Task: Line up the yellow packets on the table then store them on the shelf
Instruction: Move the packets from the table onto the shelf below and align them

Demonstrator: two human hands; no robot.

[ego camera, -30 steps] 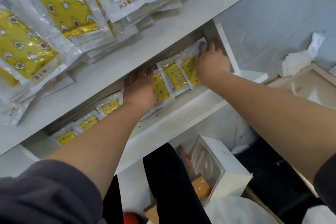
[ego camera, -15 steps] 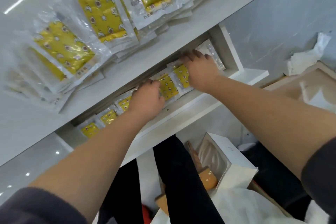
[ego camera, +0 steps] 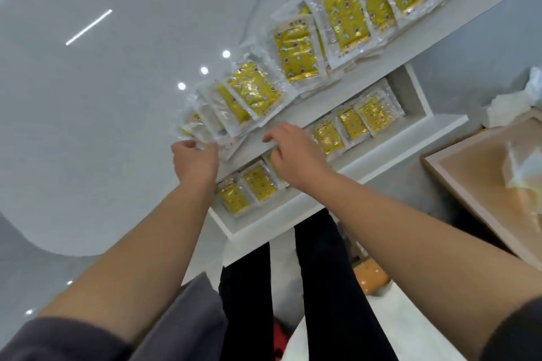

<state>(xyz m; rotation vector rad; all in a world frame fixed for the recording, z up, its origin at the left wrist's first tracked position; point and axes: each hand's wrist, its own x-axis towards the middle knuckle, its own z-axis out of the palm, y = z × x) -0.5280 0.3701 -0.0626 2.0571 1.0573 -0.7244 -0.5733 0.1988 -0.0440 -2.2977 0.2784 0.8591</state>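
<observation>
Hands at the row's near end: left hand [ego camera: 195, 160] pinches the clear edge of the end packet [ego camera: 196, 128], yellow packets [ego camera: 293, 50] fanning diagonally up-right along the bench [ego camera: 88, 126], right hand [ego camera: 293, 157] just beside, fingers curled, grip unclear, above stored packets [ego camera: 352, 123] on the shelf [ego camera: 381, 152] below.

Pale grey floor [ego camera: 469, 38], light wood-framed panel [ego camera: 475, 173] right, crumpled white paper [ego camera: 532, 91] beyond.

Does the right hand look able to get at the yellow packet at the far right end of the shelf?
Probably yes. That packet lies uncovered on the open shelf, and the right hand is just left of it, nothing blocking.
</observation>
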